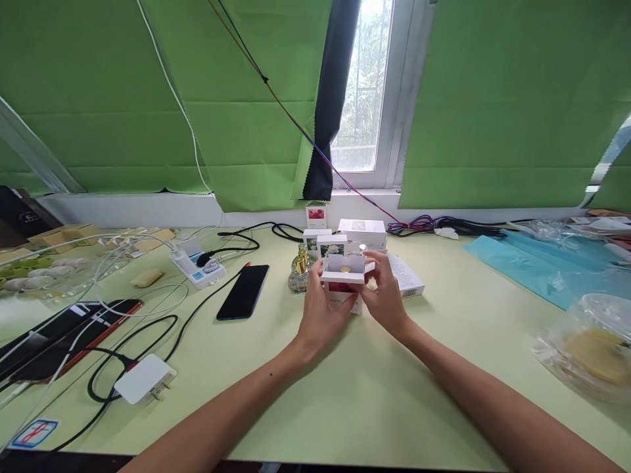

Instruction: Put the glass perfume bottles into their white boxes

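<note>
Both of my hands hold a small white box [344, 289] with a red picture on its front, standing on the pale green table [374, 387]. Its top flaps are open and a gold cap shows inside. My left hand [323, 312] grips the box's left side. My right hand [384, 295] grips the right side, fingers up at the open flap. Just left of the box stands a small glass perfume bottle [298, 272] with a gold top.
Several more small white boxes [362, 233] stand behind, near the wall. A black phone [244, 292] lies to the left, with a power strip [197, 268], white charger [144, 379] and tangled cables. Blue sheet [537, 266] and a clear plastic container [591, 348] sit right.
</note>
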A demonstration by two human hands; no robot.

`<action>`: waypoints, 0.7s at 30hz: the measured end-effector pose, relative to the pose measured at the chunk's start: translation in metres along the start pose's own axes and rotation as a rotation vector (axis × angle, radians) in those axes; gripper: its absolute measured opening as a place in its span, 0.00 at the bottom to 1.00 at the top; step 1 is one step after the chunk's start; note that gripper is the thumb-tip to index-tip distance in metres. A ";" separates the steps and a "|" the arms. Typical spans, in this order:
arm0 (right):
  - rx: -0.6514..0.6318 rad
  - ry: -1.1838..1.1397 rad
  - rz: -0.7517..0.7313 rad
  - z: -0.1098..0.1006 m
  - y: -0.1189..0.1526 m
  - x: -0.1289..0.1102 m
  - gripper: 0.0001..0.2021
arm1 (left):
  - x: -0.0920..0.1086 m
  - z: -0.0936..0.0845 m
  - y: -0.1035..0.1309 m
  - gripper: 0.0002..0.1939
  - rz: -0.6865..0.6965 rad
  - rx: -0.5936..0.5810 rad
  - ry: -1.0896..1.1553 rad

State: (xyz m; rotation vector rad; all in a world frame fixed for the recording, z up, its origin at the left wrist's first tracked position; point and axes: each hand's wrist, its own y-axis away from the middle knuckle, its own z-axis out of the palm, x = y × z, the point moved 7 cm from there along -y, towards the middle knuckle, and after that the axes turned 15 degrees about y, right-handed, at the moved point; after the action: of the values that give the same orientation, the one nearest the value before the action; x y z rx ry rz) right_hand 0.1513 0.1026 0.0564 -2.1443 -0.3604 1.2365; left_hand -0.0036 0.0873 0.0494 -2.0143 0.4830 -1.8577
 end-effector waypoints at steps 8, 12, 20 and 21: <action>0.057 -0.139 0.010 -0.001 -0.001 0.006 0.26 | -0.001 -0.001 0.001 0.42 0.001 0.001 -0.026; 0.057 -0.164 0.032 -0.001 -0.001 0.005 0.25 | -0.004 -0.001 0.002 0.42 -0.008 0.001 -0.028; 0.066 -0.190 0.081 -0.002 -0.001 0.003 0.23 | 0.003 0.000 0.002 0.40 0.019 -0.005 -0.059; 0.061 -0.192 0.084 -0.002 -0.001 0.002 0.23 | 0.004 0.000 0.002 0.40 0.025 -0.005 -0.068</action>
State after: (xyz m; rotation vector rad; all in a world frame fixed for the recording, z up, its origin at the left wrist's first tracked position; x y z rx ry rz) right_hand 0.1540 0.1035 0.0562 -2.0126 -0.3119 1.4870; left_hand -0.0035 0.0840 0.0518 -2.0576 0.4921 -1.7693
